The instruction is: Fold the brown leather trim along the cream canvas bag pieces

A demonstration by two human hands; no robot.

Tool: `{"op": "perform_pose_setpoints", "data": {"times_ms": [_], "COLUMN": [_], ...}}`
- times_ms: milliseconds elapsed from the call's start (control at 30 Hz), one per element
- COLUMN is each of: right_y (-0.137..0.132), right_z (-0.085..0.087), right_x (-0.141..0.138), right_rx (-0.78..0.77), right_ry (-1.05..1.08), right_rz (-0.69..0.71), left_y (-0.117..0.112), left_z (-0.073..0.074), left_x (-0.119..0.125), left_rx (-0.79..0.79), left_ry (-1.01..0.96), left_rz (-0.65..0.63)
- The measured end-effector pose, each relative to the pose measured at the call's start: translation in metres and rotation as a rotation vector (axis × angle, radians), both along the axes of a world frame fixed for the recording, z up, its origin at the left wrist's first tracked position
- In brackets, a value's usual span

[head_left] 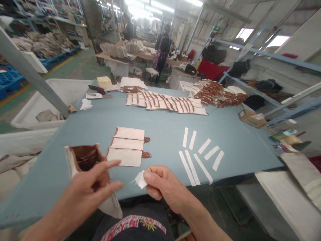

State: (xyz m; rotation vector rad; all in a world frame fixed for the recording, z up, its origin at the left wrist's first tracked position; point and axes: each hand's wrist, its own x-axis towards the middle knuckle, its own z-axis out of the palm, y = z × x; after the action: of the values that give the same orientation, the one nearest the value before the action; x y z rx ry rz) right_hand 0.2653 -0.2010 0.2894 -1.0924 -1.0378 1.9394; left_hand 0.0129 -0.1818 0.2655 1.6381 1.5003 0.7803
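Observation:
My left hand (87,190) is at a cream cloth bag (69,160) with a dark brown inside. Its index finger and thumb stretch apart, while the other fingers curl against the bag, partly hidden. The bag's mouth gapes upward and its lower end hangs at the table's near edge. Between the thumb and fingers of my right hand (163,187) is a small crumpled white scrap (140,179) with frayed edges. Just beyond, three overlapping cream bags (126,145) lie flat with brown cords at their right side. Several white strips (205,145) lie spread on the right.
The blue-grey table (160,124) bears a long row of overlapping cream bags (165,102) at the back. A heap of corded bags (218,93) lies back right, near a cardboard box (252,117). White bins (52,100) stand left. A person (163,47) stands farther off.

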Motion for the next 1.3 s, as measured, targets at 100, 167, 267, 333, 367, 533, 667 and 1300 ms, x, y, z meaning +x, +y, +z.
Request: {"op": "perform_pose_setpoints", "data": {"times_ms": [100,167,267,333,367,533,667,1300], "right_y": [0.002,0.002,0.000,-0.001,-0.003,-0.016,-0.018,0.036], "right_z": [-0.006,-0.009,-0.010,-0.008,-0.006,0.003,-0.004,-0.037], "right_x": [-0.007,-0.012,-0.016,-0.017,-0.017,-0.009,0.002,-0.016], "right_rx": [0.027,0.033,0.041,0.053,0.058,0.103,0.273,0.368], "right_ry": [-0.011,-0.020,-0.055,-0.073,-0.074,-0.037,-0.257,-0.008], "right_rz": [-0.053,-0.067,-0.100,-0.125,-0.130,-0.095,-0.399,-0.348], "left_y": [-0.017,-0.019,-0.015,-0.013,-0.012,-0.009,-0.008,0.023], "left_z": [-0.012,-0.017,-0.017,-0.016,-0.015,-0.014,-0.013,-0.007], "left_x": [0.026,0.041,0.053,0.056,0.057,0.060,0.062,0.037], "left_rx": [0.107,0.173,0.234,0.253,0.253,0.122,-0.181,-0.435], "left_ry": [0.025,0.046,0.020,-0.043,-0.079,-0.162,-0.344,-0.849], "left_rz": [-0.284,-0.279,-0.252,-0.275,-0.280,-0.228,-0.136,0.078]}}
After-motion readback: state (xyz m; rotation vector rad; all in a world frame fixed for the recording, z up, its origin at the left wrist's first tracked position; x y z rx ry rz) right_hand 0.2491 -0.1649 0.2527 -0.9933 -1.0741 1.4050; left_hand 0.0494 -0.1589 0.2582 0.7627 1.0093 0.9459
